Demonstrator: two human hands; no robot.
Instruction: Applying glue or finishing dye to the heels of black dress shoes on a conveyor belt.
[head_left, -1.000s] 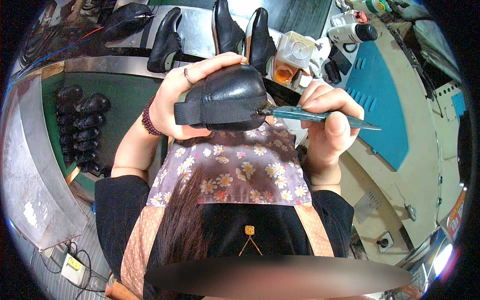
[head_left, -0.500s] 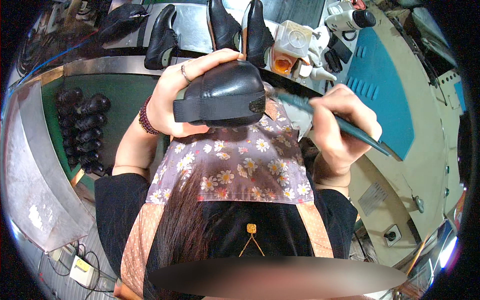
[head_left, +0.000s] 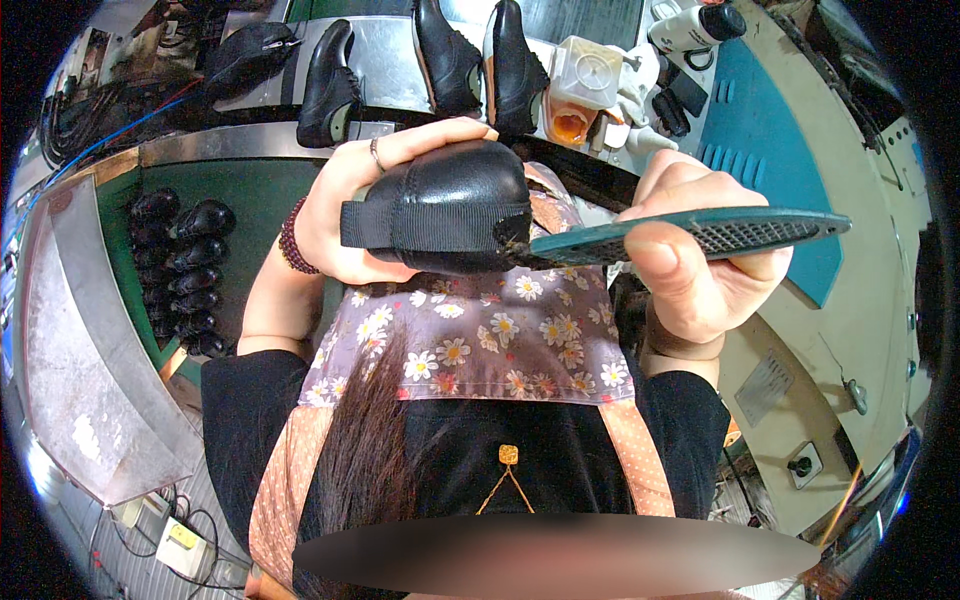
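My left hand (head_left: 345, 215) is wrapped round a black leather shoe (head_left: 455, 180), with the rounded end turned up toward me. A ribbed black band (head_left: 425, 226) runs along its near side. Between the thumb and fingers of my right hand (head_left: 695, 250) is a brush (head_left: 735, 232) with a flat dark green handle, its wide side pierced in a grid. The brush's dark head meets the right end of the ribbed band; its bristles are hard to make out. The shoe's far side is hidden.
Three more black shoes (head_left: 510, 70) stand on the metal bench beyond my hands. Right of them sits a clear plastic container (head_left: 580, 75) with amber liquid, near a white bottle (head_left: 690, 30). Several rounded black pieces (head_left: 200, 250) hang in rows at left, by a metal panel (head_left: 90, 380).
The brush has swung from a downward slant to nearly level, turning its pierced side up. Its head has moved down to the band's right end. The shoe has tilted slightly in my left hand.
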